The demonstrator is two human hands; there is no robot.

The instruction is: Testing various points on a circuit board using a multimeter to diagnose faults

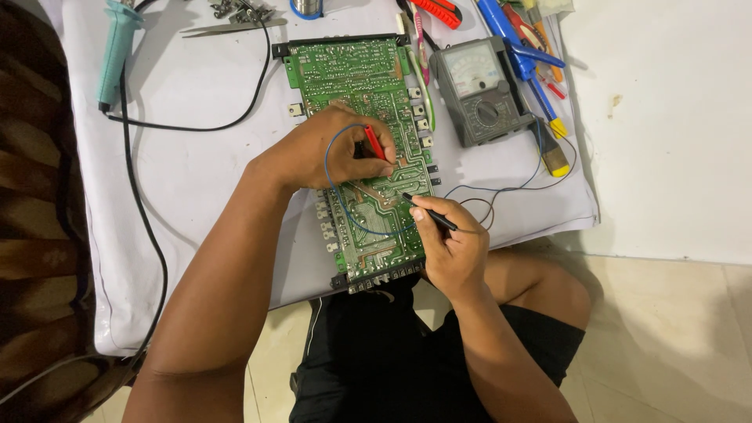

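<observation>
Nearest the body, the right hand (pixel 454 243) is pinching a black probe (pixel 429 211), its tip touching the green circuit board (pixel 368 157) at that board's right-centre. Further up the board, the left hand (pixel 337 149) is gripping a red probe (pixel 374 142) against the tracks. Both tips are probably wanting steady, upright contact on single pads, without bridging neighbours. Right of the board's far end, a grey analogue meter (pixel 482 90) is lying. Left of the board, white cloth (pixel 188 172) is offering room, apart from a black cord (pixel 133 180).
</observation>
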